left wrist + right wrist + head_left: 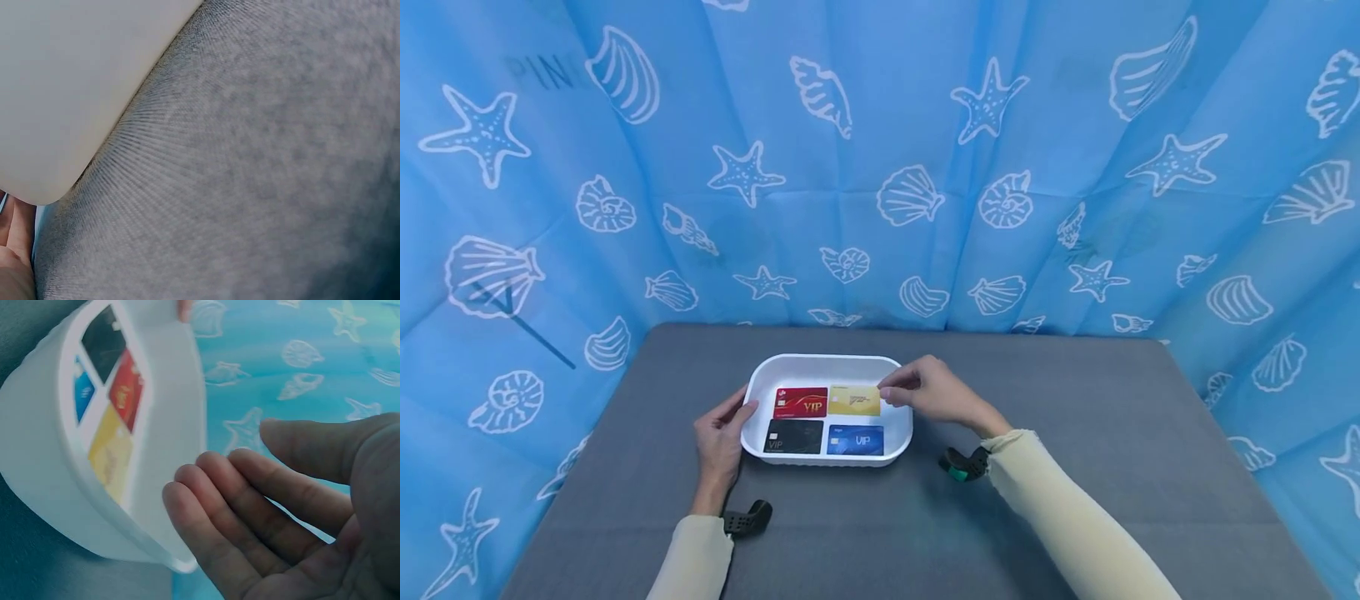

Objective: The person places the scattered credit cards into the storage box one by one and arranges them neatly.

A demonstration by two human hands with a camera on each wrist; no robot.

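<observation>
A white tray (pixel 831 459) with rounded corners holds a red VIP card (pixel 790 402), a gold card (pixel 867 403), a black VIP card (pixel 794 437) and a blue VIP card (pixel 842 440), set two by two. My left hand (pixel 718 442) grips the tray's left side, thumb at the rim and fingers along the outer wall. Over the right rim is my right hand (pixel 934 392), fingertips close to the gold card in the head view. From the right wrist, that hand (pixel 269 512) shows loosely bent fingers, the thumb apart from them and nothing between.
A grey cloth (pixel 1060 417) covers the table under the tray. Behind it hangs a blue curtain (pixel 865 167) printed with white shells and starfish. Dark wrist devices, one on the left (pixel 748 518) and one on the right (pixel 964 465), hang at the sleeves.
</observation>
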